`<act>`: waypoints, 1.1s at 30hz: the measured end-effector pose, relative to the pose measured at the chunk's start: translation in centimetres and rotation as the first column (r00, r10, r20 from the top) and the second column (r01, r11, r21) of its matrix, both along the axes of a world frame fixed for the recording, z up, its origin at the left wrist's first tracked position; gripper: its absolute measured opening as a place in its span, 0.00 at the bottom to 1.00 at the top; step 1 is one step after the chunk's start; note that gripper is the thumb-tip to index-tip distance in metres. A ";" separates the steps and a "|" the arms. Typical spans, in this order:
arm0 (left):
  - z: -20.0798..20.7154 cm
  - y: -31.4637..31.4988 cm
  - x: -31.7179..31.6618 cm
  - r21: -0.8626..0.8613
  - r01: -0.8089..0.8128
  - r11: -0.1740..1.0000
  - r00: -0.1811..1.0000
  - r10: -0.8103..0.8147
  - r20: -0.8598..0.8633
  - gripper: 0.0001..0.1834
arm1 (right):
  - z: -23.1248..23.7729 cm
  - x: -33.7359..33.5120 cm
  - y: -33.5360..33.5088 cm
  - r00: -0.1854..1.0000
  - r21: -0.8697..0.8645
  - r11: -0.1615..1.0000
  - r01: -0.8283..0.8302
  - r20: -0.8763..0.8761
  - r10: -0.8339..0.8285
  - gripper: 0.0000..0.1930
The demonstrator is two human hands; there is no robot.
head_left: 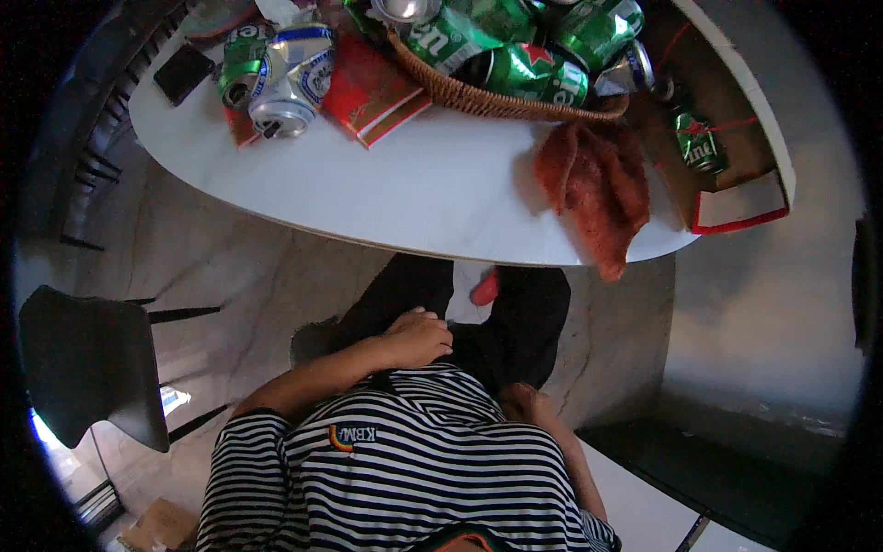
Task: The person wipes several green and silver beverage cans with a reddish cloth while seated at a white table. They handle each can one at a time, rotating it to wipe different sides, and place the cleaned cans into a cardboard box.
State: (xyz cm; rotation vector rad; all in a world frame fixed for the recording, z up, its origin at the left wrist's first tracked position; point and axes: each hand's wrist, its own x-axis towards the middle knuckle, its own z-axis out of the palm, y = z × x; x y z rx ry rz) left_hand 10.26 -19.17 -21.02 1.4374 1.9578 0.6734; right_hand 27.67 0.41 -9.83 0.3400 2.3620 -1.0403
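Observation:
My left hand rests on my lap in dark trousers, back up, its fingers curled in with nothing seen in them. Low by my right thigh lies my right hand, its fingers mostly hidden. Both hands are below the table edge, apart from the things on the white table. On the table, a wicker basket is heaped with green cans. A rust-red cloth hangs slightly over the near edge. Left of the basket are a dented silver can and a green can.
Red packets lie beside the silver can, and a dark phone-like slab lies farther left. An open cardboard box at the right holds another green can. A dark chair stands at left; a black seat is at lower right.

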 end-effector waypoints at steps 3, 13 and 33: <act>-0.2 -0.1 -1.7 0.065 -0.186 0.980 0.966 0.171 0.193 0.14 | -0.1 -4.3 2.1 0.924 0.200 0.974 -0.107 -0.342 0.172 0.16; 2.3 6.2 -9.5 0.241 -0.547 0.802 0.837 0.535 0.119 0.25 | -10.1 -21.7 6.3 0.472 0.505 0.813 0.289 -0.814 0.338 0.24; -7.4 -0.8 -9.0 0.039 -0.630 0.776 0.776 0.626 0.080 0.21 | -12.8 -18.7 -2.0 0.520 0.776 0.602 0.189 -0.599 0.609 0.28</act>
